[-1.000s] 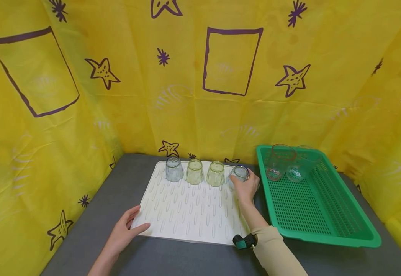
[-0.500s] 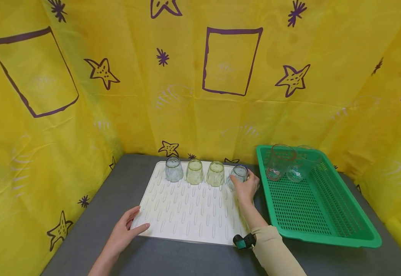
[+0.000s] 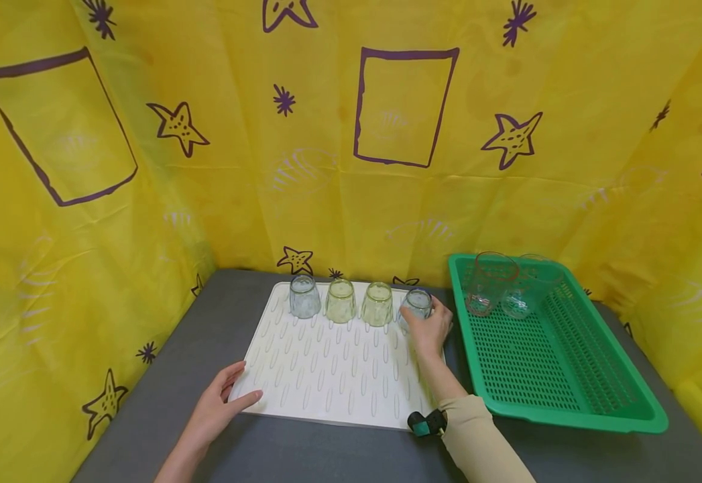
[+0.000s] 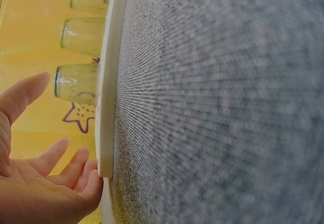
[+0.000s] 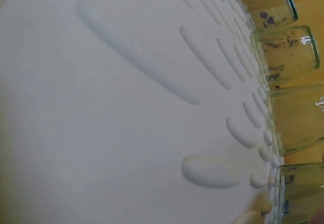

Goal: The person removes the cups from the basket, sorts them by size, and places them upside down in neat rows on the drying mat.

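My right hand (image 3: 429, 329) grips a bluish glass tumbler (image 3: 418, 302) at the right end of a row on the white ridged drying mat (image 3: 338, 376). The tumbler is upright on the mat, narrower end up, and the fingers hide its right side. Left of it stand two yellow-green tumblers (image 3: 377, 304) and another bluish tumbler (image 3: 305, 297), all in line along the mat's back edge. At the mat's front left corner my left hand (image 3: 218, 399) lies with thumb and fingers spread. In the left wrist view its fingertips (image 4: 93, 183) touch the mat's edge.
A green perforated basket (image 3: 568, 419) stands to the right of the mat. Two taller clear glasses, one with a reddish rim (image 3: 480, 298), stand at its back left. The grey tabletop (image 3: 326, 456) ends at a yellow patterned curtain (image 3: 338, 215) behind and at the sides.
The right hand has brought the bluish tumbler slightly left, and its tilt has straightened to upright. The left hand stays where it was.
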The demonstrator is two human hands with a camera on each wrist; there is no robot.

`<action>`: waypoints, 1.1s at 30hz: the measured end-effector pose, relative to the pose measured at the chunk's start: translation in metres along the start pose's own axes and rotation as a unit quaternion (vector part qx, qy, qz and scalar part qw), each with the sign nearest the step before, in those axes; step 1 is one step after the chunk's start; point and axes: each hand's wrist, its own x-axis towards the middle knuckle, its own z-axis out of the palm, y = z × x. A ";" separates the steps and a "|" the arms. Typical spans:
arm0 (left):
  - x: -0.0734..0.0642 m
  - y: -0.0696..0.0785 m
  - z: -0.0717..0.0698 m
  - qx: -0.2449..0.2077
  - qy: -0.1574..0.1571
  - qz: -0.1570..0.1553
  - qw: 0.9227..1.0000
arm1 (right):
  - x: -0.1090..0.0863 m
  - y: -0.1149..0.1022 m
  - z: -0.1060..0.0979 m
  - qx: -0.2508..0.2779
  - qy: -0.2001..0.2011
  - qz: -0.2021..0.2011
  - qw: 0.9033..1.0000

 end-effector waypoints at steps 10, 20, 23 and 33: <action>-0.001 0.001 0.000 -0.009 0.003 -0.007 1.000 | 0.000 0.000 0.001 -0.001 -0.004 0.004 1.000; -0.001 0.002 0.001 0.001 0.001 0.000 1.000 | -0.001 0.000 -0.001 -0.010 -0.006 0.001 1.000; -0.001 0.002 0.001 -0.001 0.002 -0.005 1.000 | -0.002 -0.001 -0.003 -0.007 -0.004 0.001 1.000; -0.001 0.001 0.000 0.004 -0.001 -0.002 1.000 | -0.012 -0.011 -0.010 0.024 0.000 -0.017 1.000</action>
